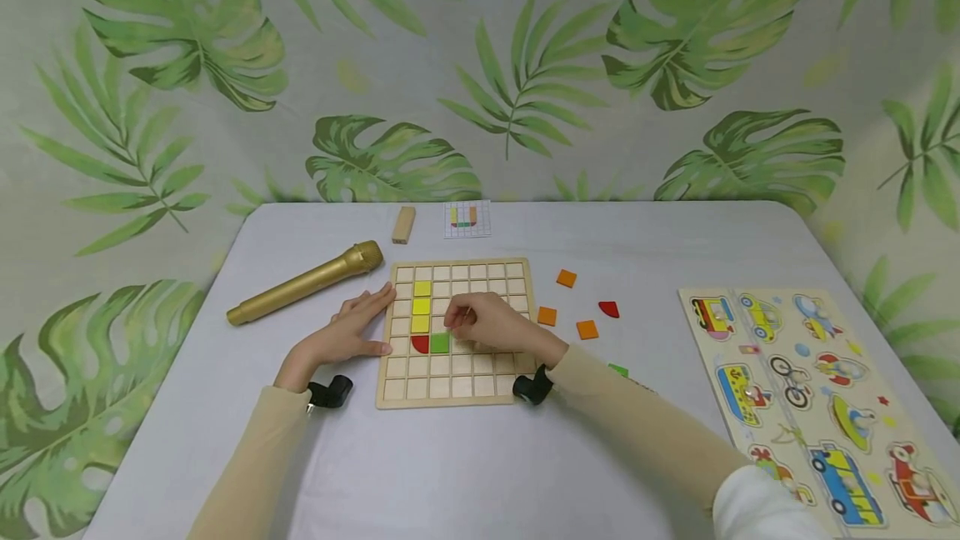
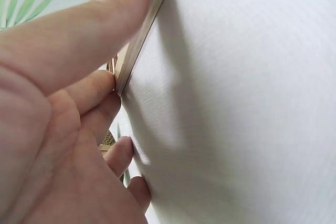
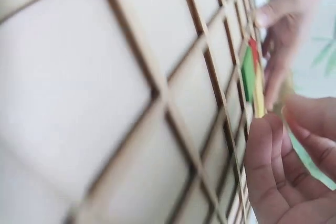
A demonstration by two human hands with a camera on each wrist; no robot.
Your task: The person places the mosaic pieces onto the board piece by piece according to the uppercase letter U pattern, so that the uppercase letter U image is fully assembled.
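A wooden grid board (image 1: 452, 400) lies on the table. Three yellow square tiles (image 1: 422, 306) form a column on it, with a red quarter-round tile (image 1: 420, 344) below them and a green square tile (image 1: 439, 343) to the red one's right. My left hand (image 1: 347, 332) rests along the board's left edge, thumb and fingertips touching its rim (image 2: 137, 43). Over the board, my right hand (image 1: 491, 321) hovers just above and right of the green tile with bent fingers. No tile shows between its fingertips (image 3: 260, 129).
Orange square tiles (image 1: 566, 278) and a red quarter-round tile (image 1: 609, 309) lie right of the board. A green tile (image 1: 618, 370) is partly behind my right forearm. Behind the board are a pattern card (image 1: 467, 219) and wooden block (image 1: 403, 225); a gold microphone (image 1: 306, 282) and picture puzzle (image 1: 813, 407) flank it.
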